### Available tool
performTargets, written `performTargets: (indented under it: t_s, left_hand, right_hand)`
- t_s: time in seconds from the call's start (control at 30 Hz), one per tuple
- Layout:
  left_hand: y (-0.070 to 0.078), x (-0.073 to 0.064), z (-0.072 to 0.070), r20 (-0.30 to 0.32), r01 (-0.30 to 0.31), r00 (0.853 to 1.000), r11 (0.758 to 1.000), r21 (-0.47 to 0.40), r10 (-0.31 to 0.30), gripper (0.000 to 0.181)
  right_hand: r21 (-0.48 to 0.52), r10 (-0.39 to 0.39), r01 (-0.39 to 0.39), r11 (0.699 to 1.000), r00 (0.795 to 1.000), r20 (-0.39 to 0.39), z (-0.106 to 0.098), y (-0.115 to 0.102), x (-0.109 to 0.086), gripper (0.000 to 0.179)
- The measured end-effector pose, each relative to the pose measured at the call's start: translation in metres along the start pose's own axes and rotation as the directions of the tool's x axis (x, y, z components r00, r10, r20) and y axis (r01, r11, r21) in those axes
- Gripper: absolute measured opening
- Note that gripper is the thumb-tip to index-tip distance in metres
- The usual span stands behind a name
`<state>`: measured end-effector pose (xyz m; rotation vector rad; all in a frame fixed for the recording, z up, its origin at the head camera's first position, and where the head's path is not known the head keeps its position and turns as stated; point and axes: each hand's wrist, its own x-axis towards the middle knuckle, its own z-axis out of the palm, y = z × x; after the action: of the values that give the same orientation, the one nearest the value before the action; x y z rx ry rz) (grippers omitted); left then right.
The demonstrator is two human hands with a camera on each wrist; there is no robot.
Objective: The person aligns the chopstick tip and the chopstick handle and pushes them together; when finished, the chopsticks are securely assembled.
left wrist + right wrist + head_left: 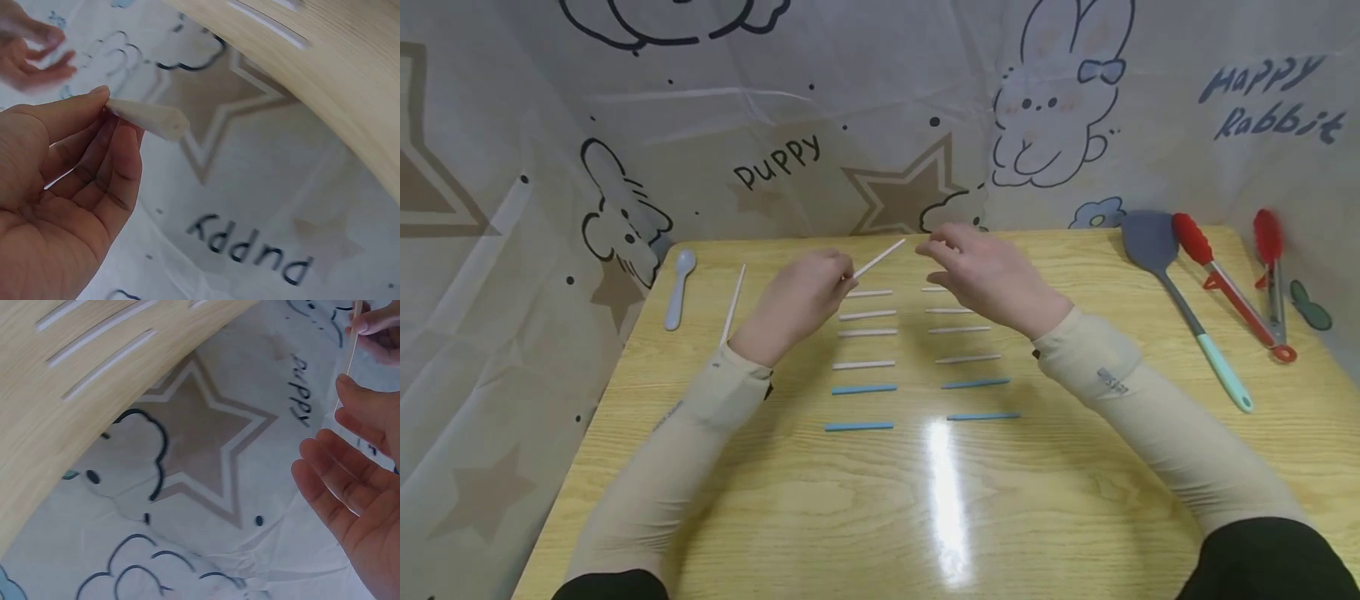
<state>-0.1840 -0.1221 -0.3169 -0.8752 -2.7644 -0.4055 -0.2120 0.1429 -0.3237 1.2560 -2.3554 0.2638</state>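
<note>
My left hand (pixel 808 293) pinches a thin white stick (pixel 880 258) between thumb and fingertips, above the far part of the table. The left wrist view shows the stick's blunt end (pixel 165 122) pointing toward the camera. Just right of the stick's far end, my right hand (pixel 992 271) hovers with relaxed, slightly bent fingers and holds nothing. Below the hands lie two columns of short sticks. White sticks (pixel 868 332) fill the far part of the left column, with two blue sticks (pixel 860 427) nearer. The right column likewise has white sticks (pixel 958 329) and two blue sticks (pixel 983 416).
Another white stick (pixel 733 304) lies left of my left hand, beside a pale spoon (pixel 679 292). On the right are a grey spatula with a mint handle (pixel 1225 375) and red-tipped tongs (pixel 1232 287). A printed cloth (pixel 887 100) hangs behind the wooden table (pixel 820 517).
</note>
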Motion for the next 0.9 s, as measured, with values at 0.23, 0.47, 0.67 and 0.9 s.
performTargets:
  t_s: [0.23,0.47,0.67,0.9]
  left_hand:
    - [-0.028,-0.005,0.003,0.022,0.091,0.996,0.996,-0.011,-0.091,0.011]
    - [-0.054,-0.010,0.007,0.076,0.226,0.972,0.974,-0.017,-0.224,0.011]
    - [-0.078,-0.017,0.014,0.117,0.364,0.927,0.930,-0.055,-0.356,0.012]
    - [-0.097,-0.023,0.023,0.148,0.450,0.889,0.888,-0.100,-0.434,0.013]
  right_hand:
    - [0.006,0.044,-0.045,0.999,0.996,0.072,0.012,0.015,-0.006,0.036]
    - [0.037,0.097,-0.102,0.994,0.987,0.126,0.023,0.030,-0.010,0.032]
    - [0.040,0.173,-0.188,0.981,0.956,0.236,0.034,0.039,-0.008,0.030]
    - [0.041,0.221,-0.248,0.968,0.917,0.332,0.052,0.051,-0.006,0.030]
